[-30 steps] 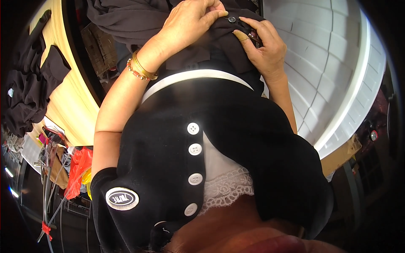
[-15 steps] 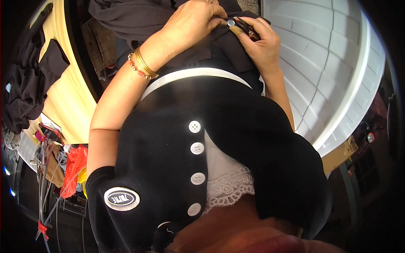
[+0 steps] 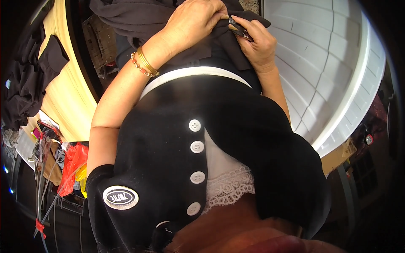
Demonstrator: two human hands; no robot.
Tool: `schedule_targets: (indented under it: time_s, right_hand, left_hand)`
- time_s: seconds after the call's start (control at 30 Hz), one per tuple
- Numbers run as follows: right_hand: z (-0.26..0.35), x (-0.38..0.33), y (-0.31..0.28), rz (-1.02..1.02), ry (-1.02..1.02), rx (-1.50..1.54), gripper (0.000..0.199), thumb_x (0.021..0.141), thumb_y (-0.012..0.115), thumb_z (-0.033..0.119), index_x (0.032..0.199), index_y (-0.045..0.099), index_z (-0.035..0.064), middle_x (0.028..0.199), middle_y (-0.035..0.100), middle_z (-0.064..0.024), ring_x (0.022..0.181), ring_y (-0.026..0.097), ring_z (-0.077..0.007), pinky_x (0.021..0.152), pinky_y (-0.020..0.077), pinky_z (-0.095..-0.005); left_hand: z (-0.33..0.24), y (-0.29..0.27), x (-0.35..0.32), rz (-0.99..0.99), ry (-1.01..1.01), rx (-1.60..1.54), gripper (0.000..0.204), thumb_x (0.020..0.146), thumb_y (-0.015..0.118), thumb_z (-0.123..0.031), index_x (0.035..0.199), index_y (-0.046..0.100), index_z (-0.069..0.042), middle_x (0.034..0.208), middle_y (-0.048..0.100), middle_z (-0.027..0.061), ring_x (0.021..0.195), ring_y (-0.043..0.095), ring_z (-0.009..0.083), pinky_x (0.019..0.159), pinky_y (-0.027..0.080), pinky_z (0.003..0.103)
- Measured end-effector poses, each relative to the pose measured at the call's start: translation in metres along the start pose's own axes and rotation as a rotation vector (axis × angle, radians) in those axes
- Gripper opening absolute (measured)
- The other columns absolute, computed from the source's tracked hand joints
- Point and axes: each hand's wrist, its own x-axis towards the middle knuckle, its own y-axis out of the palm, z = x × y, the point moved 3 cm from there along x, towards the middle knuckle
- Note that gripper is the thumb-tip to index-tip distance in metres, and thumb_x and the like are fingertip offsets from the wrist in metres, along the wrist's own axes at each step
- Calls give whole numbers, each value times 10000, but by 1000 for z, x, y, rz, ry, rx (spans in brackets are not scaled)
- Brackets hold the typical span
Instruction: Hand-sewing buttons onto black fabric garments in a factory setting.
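Note:
Dark brown cloth (image 3: 143, 21), apparently a garment, lies across my lap at the top of the view. My left hand (image 3: 196, 21), with bracelets at its wrist, pinches the cloth's edge between thumb and fingers. Beside those fingertips a small round button (image 3: 232, 21) shows, partly covered. My right hand (image 3: 259, 44) is closed around a small dark tool, which looks like thread snips (image 3: 242, 33), its tip close to the button. Both hands nearly touch. The blades' exact position is too small to tell.
To the right stands a large white plastic bin (image 3: 312, 55) with a thick rim. A light wooden table (image 3: 69, 92) on the left bears more dark cloth (image 3: 31, 84). Below it hang red and yellow plastic bags (image 3: 76, 164). A cardboard box (image 3: 339, 156) sits at the lower right.
My right hand has shifted slightly left and down, and the snips have turned toward the button. The button, plainly visible before, is now partly covered. My left hand stays almost still.

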Motion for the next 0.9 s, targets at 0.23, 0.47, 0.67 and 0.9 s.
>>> schedule_targets:
  time_s: [0.23, 0.47, 0.67, 0.9]
  right_hand:
    - [-9, -1, 12, -141, 59, 195, 196, 777, 708, 31, 966, 713, 81, 704, 583, -50, 571, 562, -175, 524, 442, -274]
    - [-12, 0, 16, -151, 272, 394, 127, 834, 740, 113, 922, 716, 25, 755, 646, -25, 579, 521, -64, 528, 414, -213]
    - [-13, -5, 18, -143, 376, 482, 142, 844, 746, 138, 930, 718, 28, 796, 670, -6, 594, 502, -28, 532, 406, -193]
    - [-4, -7, 12, -169, 297, 418, 134, 852, 740, 132, 937, 722, 30, 807, 673, 12, 608, 501, -19, 534, 403, -188]
  left_hand:
    - [-8, -4, -3, -2, -66, -56, 73, 873, 605, -48, 887, 580, 18, 891, 563, 159, 851, 589, 338, 750, 478, 381]
    - [-8, -4, -1, 22, -143, -164, 72, 881, 597, -47, 917, 580, 13, 904, 585, 165, 876, 600, 333, 764, 478, 366]
    - [-9, -8, -4, -28, -236, -230, 80, 895, 589, -46, 931, 573, 24, 898, 582, 159, 854, 596, 306, 770, 476, 351]
    - [-8, -7, -10, -152, 58, -259, 115, 877, 622, -39, 947, 573, 37, 899, 565, 169, 844, 576, 319, 789, 478, 359]
